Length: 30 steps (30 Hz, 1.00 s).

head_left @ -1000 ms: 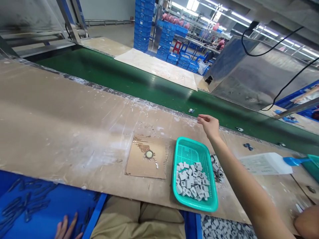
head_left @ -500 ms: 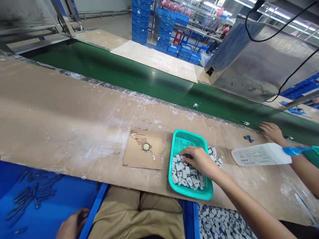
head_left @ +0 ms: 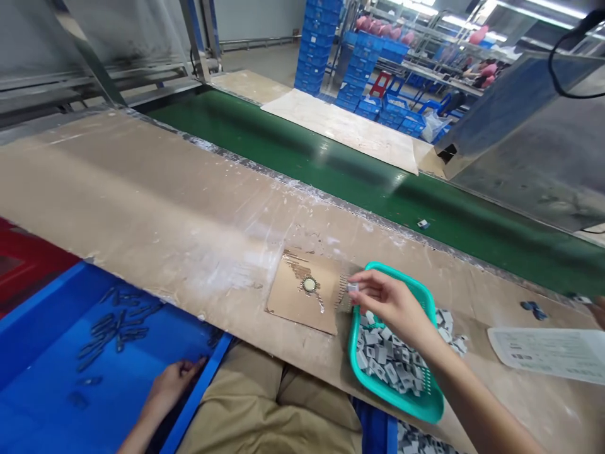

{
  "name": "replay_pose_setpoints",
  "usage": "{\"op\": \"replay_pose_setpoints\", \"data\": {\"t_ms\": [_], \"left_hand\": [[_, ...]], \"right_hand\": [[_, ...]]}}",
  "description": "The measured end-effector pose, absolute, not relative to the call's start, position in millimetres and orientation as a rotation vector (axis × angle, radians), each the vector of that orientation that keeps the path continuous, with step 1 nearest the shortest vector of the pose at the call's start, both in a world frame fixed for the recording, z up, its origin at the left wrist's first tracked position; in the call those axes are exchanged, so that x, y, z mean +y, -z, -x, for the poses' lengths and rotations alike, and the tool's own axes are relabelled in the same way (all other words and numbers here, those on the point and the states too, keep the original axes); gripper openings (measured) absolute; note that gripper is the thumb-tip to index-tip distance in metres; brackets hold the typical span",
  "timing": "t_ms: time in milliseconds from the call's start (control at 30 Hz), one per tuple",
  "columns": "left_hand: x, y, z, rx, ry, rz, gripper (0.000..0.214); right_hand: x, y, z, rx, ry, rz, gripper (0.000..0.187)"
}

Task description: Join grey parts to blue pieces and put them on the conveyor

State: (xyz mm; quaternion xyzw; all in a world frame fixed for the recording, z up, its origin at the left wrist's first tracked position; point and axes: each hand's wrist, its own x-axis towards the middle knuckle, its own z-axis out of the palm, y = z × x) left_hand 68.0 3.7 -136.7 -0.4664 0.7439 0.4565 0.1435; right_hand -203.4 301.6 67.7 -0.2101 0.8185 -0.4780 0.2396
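R hand (head_left: pixel 390 304), R of centre, pinches grey block (head_left: pixel 352 287); light fingertip hold advisable. L hand (head_left: pixel 171 383), lower L, in blue bin (head_left: pixel 45 400): can't tell grip.

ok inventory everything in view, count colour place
table: one, brown, centre
basket: one, teal, on table
grey pieces: many, grey, in and beside basket
cardboard: one, brown, left of basket
disc: one, pale, on cardboard
container: one, white, right edge
bin: one, blue, near left
elongated parts: many, dark, in bin
belt: one, green, behind table
crates: several, blue, background
housing: one, silver, upper right
left hand: one, bare, in bin
right hand: one, bare, at basket, holding grey block
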Motion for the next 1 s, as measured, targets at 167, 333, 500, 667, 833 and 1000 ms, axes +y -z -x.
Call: {"op": "replay_pose_setpoints", "data": {"t_ms": [167,333,500,667,833,1000], "left_hand": [[6.8,134.9,-61.2,2.232,-1.227,1.413,0.016],[5.8,139.8,-66.6,2.055,-1.478,1.566,0.010],[-1.5,118.7,-75.9,1.775,-1.930,1.660,0.025],[11.9,50.4,-60.2,1.445,-2.401,1.630,0.046],[63.1,-9.7,-7.0,1.015,-2.815,1.265,0.032],[105.8,-32.1,35.6,0.932,-2.933,0.850,0.023]], "right_hand": [[257.4,-53.9,195.8,2.587,0.936,1.013,0.014],[244.5,-33.7,199.9,2.584,0.749,1.273,0.020],[243.9,-29.9,200.6,2.561,0.745,1.274,0.021],[243.1,-55.9,191.7,2.417,1.083,0.841,0.023],[246.7,-76.5,166.9,2.031,1.404,0.396,0.025],[252.3,-87.4,140.0,2.000,1.463,0.423,0.017]]}}
